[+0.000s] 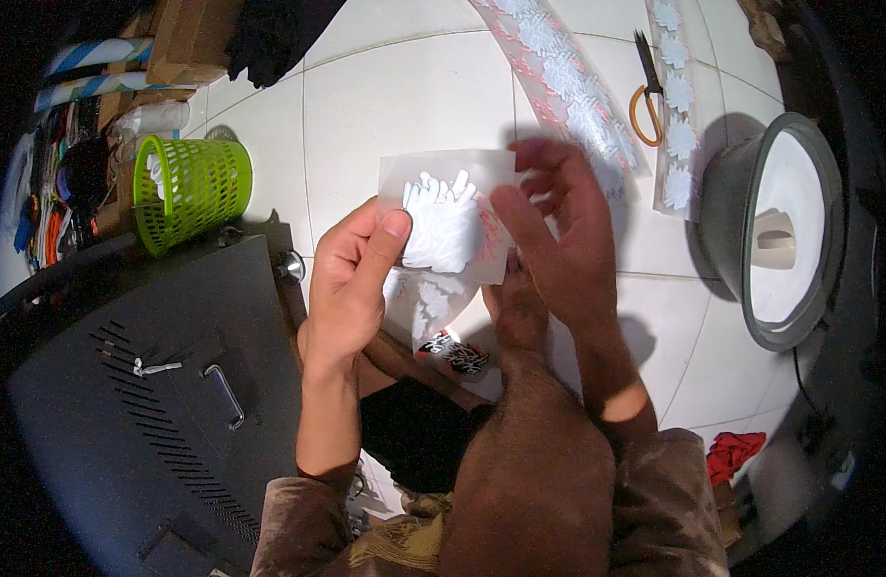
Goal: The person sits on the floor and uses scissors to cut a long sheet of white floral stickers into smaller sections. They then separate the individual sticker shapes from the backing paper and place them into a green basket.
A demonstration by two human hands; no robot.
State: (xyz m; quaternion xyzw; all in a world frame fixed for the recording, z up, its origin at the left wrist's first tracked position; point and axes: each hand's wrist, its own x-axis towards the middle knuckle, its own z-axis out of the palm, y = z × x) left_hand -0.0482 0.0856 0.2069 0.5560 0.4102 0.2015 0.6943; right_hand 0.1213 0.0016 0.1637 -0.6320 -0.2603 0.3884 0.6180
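Observation:
My left hand [356, 260] grips a translucent film sheet [395, 178] by its left edge, thumb on top. A thick white print with finger-like strokes [443, 226] fills its middle, and reddish marks show along the right side. At that right edge is my right hand [563, 212], its thumb and fingers apart, the thumb overlapping the sheet's edge. Below the sheet hangs or lies another piece of film [435, 306] with white print; its upper part is hidden. A black-and-white patterned piece [457, 354] lies on the floor between my legs.
Two long printed film strips [558, 82] [675, 115] lie ahead on the tiles, with orange-handled scissors [647, 96] between them. A dark lamp-like bowl with a white inside [789, 231] stands right. Left are a green basket [198, 192] and grey cabinet [125, 423]; a red cloth [734, 455] lies lower right.

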